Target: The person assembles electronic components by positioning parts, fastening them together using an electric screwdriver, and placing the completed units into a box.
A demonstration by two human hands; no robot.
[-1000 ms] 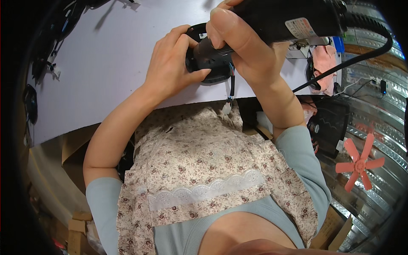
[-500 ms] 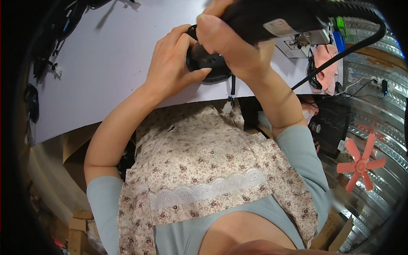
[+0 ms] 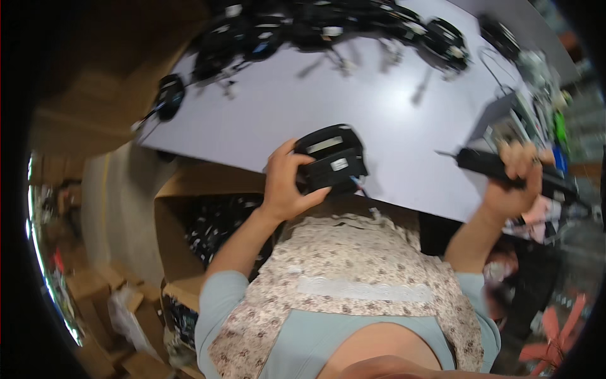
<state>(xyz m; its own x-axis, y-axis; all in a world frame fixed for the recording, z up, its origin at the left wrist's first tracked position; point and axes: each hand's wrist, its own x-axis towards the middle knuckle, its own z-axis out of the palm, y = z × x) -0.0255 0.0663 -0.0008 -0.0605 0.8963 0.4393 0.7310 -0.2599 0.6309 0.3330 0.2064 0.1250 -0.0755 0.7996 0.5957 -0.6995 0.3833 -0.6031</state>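
Observation:
My left hand [image 3: 285,186] grips a black plastic housing [image 3: 347,165] by its left side, near the table's front edge. The housing is tilted up, showing an open hollow, a small white label and a short cable with a pale connector [image 3: 375,213] hanging toward me. Off to the right, my right hand [image 3: 514,180] is wrapped round a black electric screwdriver [image 3: 483,164]. Its thin bit points left, well apart from the housing. Motion blurs the right hand a little.
Several similar black housings [image 3: 265,39] with cables line the far side of the white table [image 3: 379,114]. Below its left edge stands a cardboard box [image 3: 173,230] of black parts. A grey box [image 3: 499,123] sits at the right, and a pink fan [image 3: 555,335] is lower right.
The screwdriver has come off the housing and moved right with my right hand. My left hand now holds the housing tilted up. The whole view has swung left.

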